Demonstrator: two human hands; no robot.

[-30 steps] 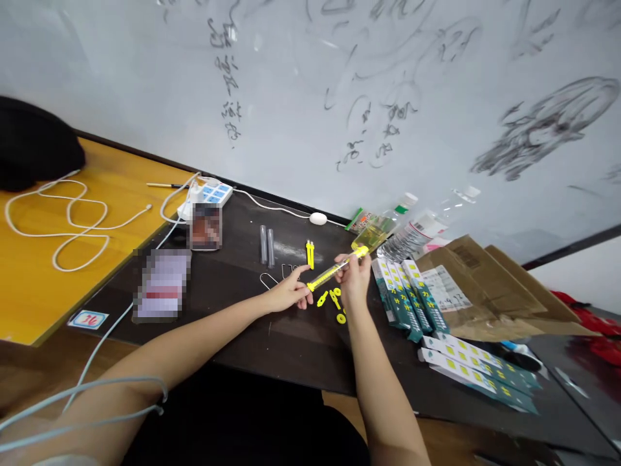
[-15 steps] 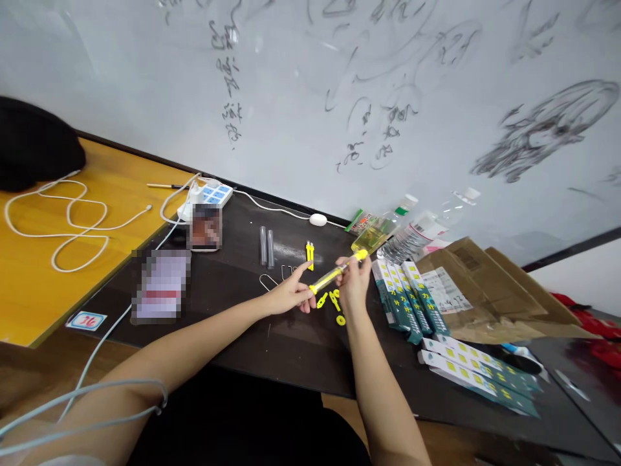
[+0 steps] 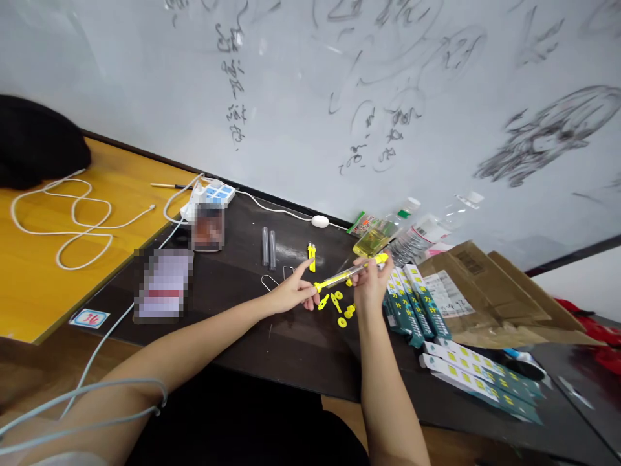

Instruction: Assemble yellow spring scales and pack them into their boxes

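Observation:
A tubular spring scale (image 3: 341,277), with a clear barrel and yellow ends, is held slantwise between both hands above the dark table. My left hand (image 3: 292,292) pinches its lower yellow end, forefinger stretched out. Around the barrel near the upper yellow end, my right hand (image 3: 371,285) is closed. Below it lie small yellow parts (image 3: 336,302) and a yellow ring (image 3: 342,321). Beyond my left hand are yellow rods (image 3: 311,257), two clear tubes (image 3: 272,250) and bent wire hooks (image 3: 268,282), partly covered by the hand.
Green-and-white boxes (image 3: 427,304) lie at the right, with more boxes (image 3: 480,382) nearer me. Behind them stand a bottle of yellow liquid (image 3: 376,238) and a cardboard package (image 3: 504,291). A phone (image 3: 165,285), power strip (image 3: 218,194) and cables occupy the left.
My right hand has moved right and slightly down, away from my left hand. The spring scale now spans a longer distance between the hands. My left hand stays nearly in place.

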